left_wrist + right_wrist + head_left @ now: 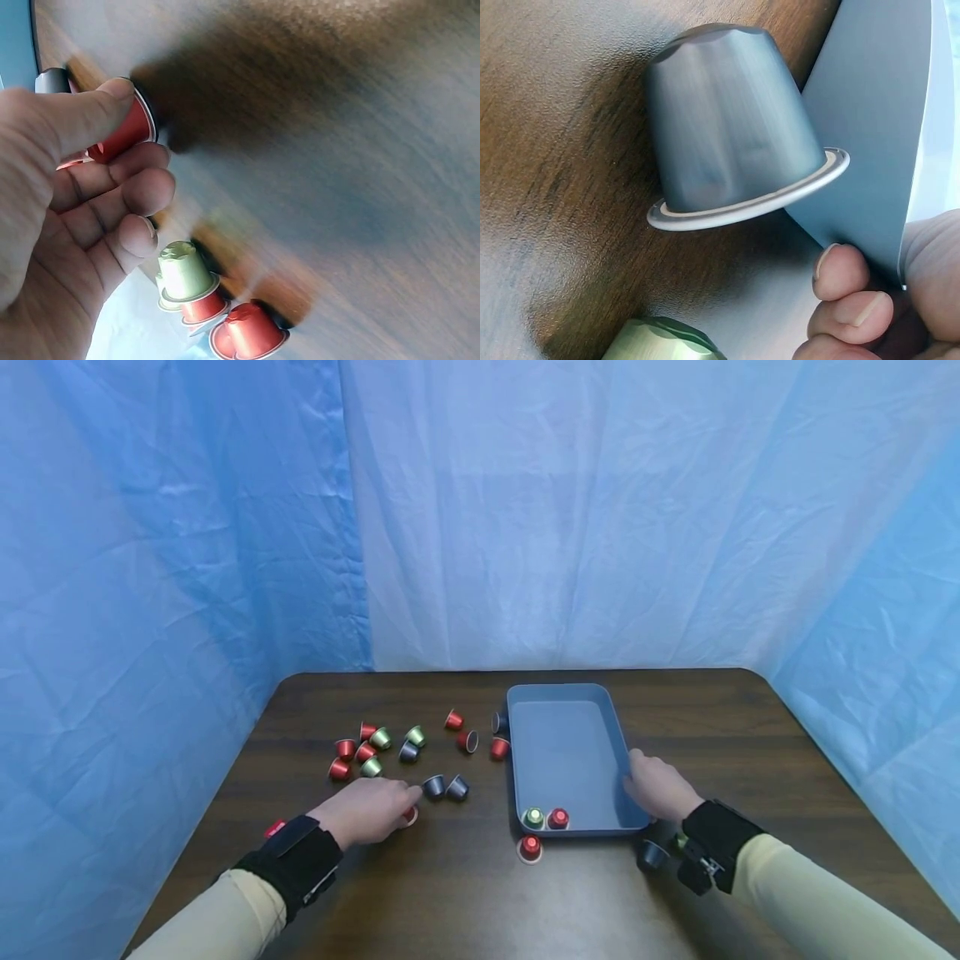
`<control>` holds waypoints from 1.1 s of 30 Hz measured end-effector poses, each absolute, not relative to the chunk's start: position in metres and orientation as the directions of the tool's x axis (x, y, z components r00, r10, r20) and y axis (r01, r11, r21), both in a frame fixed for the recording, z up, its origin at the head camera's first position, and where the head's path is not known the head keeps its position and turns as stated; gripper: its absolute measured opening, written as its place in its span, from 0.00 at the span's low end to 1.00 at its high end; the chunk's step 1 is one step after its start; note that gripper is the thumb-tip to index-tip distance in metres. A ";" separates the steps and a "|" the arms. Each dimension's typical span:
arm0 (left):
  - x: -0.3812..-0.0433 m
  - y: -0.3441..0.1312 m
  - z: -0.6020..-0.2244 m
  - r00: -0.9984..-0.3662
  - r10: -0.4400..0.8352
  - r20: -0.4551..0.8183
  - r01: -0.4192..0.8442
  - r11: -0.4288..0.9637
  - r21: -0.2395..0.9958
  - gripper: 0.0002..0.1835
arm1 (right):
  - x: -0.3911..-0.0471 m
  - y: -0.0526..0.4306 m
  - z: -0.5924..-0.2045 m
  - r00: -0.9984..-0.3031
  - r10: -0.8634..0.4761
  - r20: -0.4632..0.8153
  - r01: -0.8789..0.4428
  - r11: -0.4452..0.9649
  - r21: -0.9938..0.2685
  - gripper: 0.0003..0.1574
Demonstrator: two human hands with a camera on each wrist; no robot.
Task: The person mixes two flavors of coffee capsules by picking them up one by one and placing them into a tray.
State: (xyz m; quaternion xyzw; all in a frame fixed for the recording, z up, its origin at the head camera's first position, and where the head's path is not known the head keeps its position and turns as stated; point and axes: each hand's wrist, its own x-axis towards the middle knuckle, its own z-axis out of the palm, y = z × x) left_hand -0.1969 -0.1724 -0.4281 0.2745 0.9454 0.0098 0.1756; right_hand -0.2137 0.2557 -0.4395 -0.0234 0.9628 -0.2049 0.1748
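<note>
My left hand (369, 810) pinches a red coffee capsule (129, 133) between thumb and fingers, low over the table left of the tray. In the head view the hand covers most of that capsule. With thumb and curled fingers my right hand (662, 787) grips the right wall of a blue-grey tray (573, 743), near its front corner. Inside the tray, at the front left, stand a green capsule (533, 817) and a red capsule (558, 818). A dark grey capsule (735, 124) lies by the tray's front right corner, close to my right hand.
Another red capsule (530, 848) stands just in front of the tray. Several red, green and dark capsules (371, 767) lie scattered on the left of the wooden table (465, 902), some against the tray's left side. A green capsule (660, 343) sits under my right wrist. Blue sheeting (562, 527) surrounds the table.
</note>
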 end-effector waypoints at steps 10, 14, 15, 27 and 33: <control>-0.194 -0.175 -0.418 -0.787 0.518 -0.335 0.503 0.853 0.138 0.10 | -0.215 0.255 -0.440 -0.941 -0.121 -0.315 0.013 0.919 -0.393 0.18; -0.194 -0.171 -0.404 -0.782 0.540 -0.311 0.514 0.841 0.167 0.09 | -0.215 0.255 -0.440 -0.940 -0.118 -0.321 0.019 0.919 -0.393 0.19; -0.194 -0.170 -0.400 -0.781 0.548 -0.298 0.520 0.836 0.175 0.10 | -0.215 0.255 -0.440 -0.940 -0.118 -0.321 0.019 0.919 -0.394 0.19; -0.198 -0.150 -0.350 -0.751 0.637 -0.177 0.627 0.771 0.113 0.11 | -0.214 0.255 -0.440 -0.941 -0.115 -0.317 0.023 0.916 -0.400 0.18; -0.203 -0.138 -0.332 -0.723 0.666 -0.182 0.667 0.742 0.063 0.10 | -0.213 0.256 -0.439 -0.945 -0.130 -0.301 0.002 0.916 -0.401 0.17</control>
